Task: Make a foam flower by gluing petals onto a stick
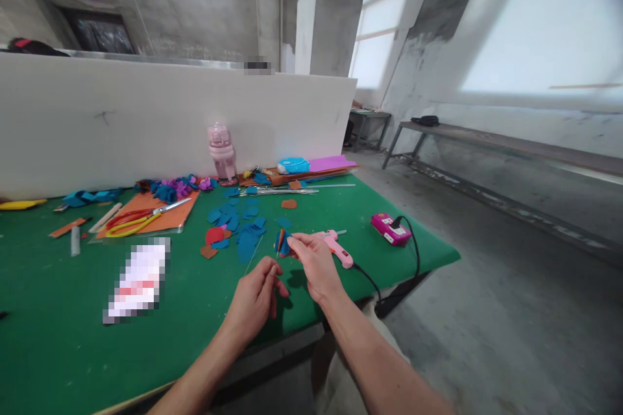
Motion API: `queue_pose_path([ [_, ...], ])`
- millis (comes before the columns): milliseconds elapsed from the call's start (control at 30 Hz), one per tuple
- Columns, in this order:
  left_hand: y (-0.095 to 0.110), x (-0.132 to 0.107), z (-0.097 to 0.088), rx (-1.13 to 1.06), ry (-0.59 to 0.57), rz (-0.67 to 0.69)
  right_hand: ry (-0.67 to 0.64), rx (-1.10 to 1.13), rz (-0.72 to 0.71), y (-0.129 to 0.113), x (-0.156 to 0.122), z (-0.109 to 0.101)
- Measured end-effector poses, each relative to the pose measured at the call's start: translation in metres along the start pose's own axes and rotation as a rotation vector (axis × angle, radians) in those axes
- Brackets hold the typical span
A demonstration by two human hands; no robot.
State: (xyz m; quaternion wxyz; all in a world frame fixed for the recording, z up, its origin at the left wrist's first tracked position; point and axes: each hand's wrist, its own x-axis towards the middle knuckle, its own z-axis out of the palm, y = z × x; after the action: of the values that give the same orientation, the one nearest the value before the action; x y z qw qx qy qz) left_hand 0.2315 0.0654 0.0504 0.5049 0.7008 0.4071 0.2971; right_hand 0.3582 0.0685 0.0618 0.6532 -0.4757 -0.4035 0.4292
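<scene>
Between the thumb and fingers of my right hand [316, 264] is a small flower of blue and orange felt [281, 242]. My left hand [257, 292] is closed in a pinch just below it, around the thin wire stem that runs down from the flower. Another thin wire [254, 255] slants up beside my left hand. Loose blue felt petals [249, 240] lie on the table beyond, with a red felt piece [214, 235] and a brown felt piece [209, 252] beside them. A pink glue gun [344, 257] lies just right of my right hand, partly hidden by it.
On the green table [204, 350] are scissors [141, 217] on an orange sheet, a pink bottle [222, 154], felt flowers [175, 188] and a magenta power box [389, 229]. Black cords hang over the right edge. A white partition [146, 123] stands behind.
</scene>
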Motion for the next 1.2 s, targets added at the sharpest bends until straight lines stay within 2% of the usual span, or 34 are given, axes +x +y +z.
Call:
queue_pose_path([
  [867,0.000,0.000,0.000,0.001,-0.020,-0.007,-0.006,0.017,-0.043,0.000,-0.001,-0.001],
  [1067,-0.002,0.001,0.001,0.007,0.000,0.000,-0.009,0.036,0.009,-0.005,-0.001,0.000],
  [1200,-0.004,0.002,0.001,-0.013,0.011,0.013,-0.072,0.094,0.085,-0.011,-0.003,0.001],
])
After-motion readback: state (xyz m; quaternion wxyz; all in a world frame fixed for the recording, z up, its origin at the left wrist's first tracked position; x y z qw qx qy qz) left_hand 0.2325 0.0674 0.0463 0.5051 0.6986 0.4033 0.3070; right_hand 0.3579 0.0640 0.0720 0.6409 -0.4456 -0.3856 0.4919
